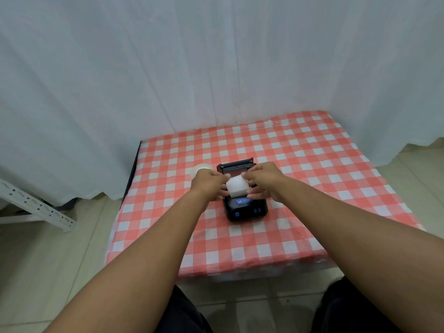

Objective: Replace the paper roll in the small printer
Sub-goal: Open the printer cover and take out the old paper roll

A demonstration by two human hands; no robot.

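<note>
Lid up on small printer (245, 207), bay open. White paper roll (237, 187) held just above that bay, left hand (209, 180) and right hand (262, 179) fingers closed on its 2 ends. Probably midway: seating, closing lid left. Second roll (201, 168) lying on table (312, 188), behind left hand.

The printer (245, 205) sits mid-surface (312, 188); a paper roll (237, 187) is held over it, a second roll (198, 168) behind-left of it.
</note>
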